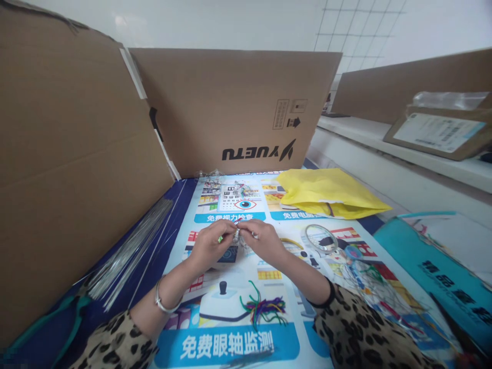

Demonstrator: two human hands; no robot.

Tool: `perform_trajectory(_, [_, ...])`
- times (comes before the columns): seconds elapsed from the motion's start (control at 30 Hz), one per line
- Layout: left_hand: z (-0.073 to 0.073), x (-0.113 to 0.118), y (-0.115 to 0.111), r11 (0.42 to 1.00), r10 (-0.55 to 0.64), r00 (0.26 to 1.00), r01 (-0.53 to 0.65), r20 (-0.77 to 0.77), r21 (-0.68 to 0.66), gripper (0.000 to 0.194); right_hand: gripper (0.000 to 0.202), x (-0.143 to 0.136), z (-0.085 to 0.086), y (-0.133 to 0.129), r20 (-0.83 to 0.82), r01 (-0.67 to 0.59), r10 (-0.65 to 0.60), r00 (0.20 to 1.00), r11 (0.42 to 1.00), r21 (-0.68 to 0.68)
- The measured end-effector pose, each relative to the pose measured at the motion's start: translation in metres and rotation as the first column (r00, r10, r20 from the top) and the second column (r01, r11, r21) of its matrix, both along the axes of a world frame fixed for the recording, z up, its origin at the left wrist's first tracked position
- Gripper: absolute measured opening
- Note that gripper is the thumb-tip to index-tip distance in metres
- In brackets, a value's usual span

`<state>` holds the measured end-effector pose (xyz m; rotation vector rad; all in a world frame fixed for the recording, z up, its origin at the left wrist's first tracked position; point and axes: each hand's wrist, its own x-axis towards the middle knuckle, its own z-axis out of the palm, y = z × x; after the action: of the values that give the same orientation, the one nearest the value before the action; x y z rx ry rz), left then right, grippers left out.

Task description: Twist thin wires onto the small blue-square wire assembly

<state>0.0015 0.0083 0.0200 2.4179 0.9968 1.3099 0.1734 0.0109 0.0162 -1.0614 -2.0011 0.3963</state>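
Observation:
My left hand (pixel 213 241) and my right hand (pixel 262 238) meet over the middle of the printed sheet (pixel 180 246). Fingertips of both are pinched close together on a small item with thin wire and a bit of dark red at its top; its exact shape is too small to make out. A spot of bright green shows at the left fingertips. Nearer to me, a bundle of purple, green and red yarn pieces (pixel 265 310) lies on the sheet. Beyond the hands sits a small tangle of fine wire (pixel 240 189).
Left: straight wires (pixel 130 251) and teal-handled pliers (pixel 73 312). Right: a yellow bag (pixel 330 192), a clear tape roll (pixel 321 239), tangled wires with coloured bits (pixel 369 282), a teal package (pixel 434 271). Cardboard panels (pixel 230 113) stand behind and at left.

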Motion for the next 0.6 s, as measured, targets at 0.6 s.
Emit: perform_trajectory(0.6, [0.014,-0.012,0.007,0.994,0.093,0.961,-0.074,-0.259,0.084,0.015,0.014,0.003,0.004,-0.004,-0.042,0.0,0.0,0.999,1.0,0.002])
